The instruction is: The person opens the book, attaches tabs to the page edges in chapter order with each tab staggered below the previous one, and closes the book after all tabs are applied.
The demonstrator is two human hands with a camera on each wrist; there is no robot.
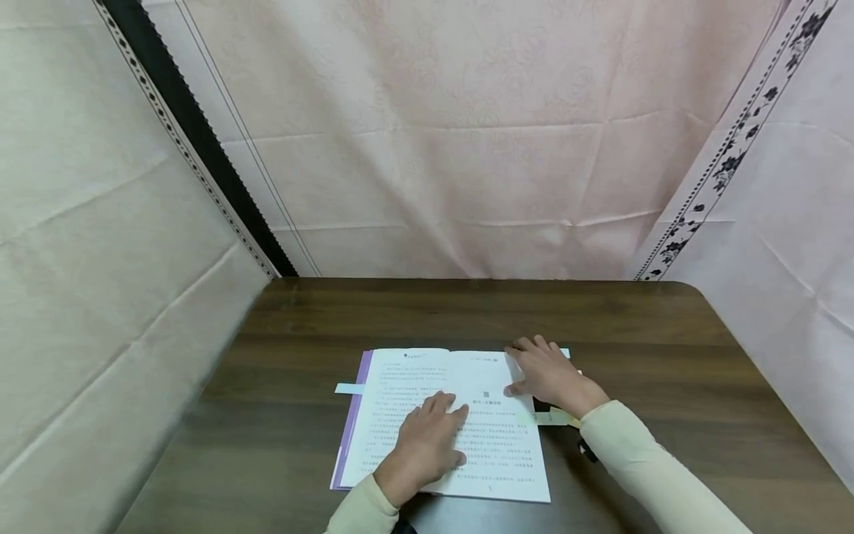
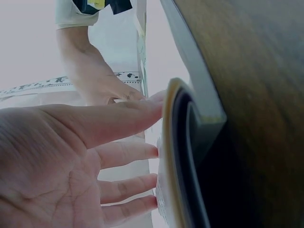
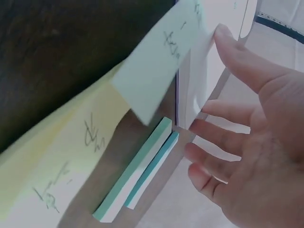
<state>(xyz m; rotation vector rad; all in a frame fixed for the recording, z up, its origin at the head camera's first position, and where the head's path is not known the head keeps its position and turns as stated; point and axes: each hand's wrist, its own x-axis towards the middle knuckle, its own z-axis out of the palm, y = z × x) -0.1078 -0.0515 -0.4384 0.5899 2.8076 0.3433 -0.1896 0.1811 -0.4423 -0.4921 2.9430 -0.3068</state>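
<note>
An open book (image 1: 494,463) with printed pages and a purple cover edge lies on the wooden table. My left hand (image 1: 427,441) rests across the lower middle of it, fingers spread; the left wrist view shows its fingertips at the pages. Up at the right page's outer edge is my right hand (image 1: 550,374). Its thumb (image 3: 230,47) touches the page, while the other fingers extend by the page edge. From that edge sticks out a pale green sticky note (image 3: 149,71) with handwriting, beside a yellow sticky note (image 3: 95,142), also written on.
A pale blue tab (image 1: 350,388) juts from the book's left side. Beyond the notes, a green sticky-note pad (image 3: 135,175) and a blue pad (image 3: 154,173) lie side by side on the table (image 1: 267,445). Pale cloth (image 1: 467,148) hangs behind and on both sides.
</note>
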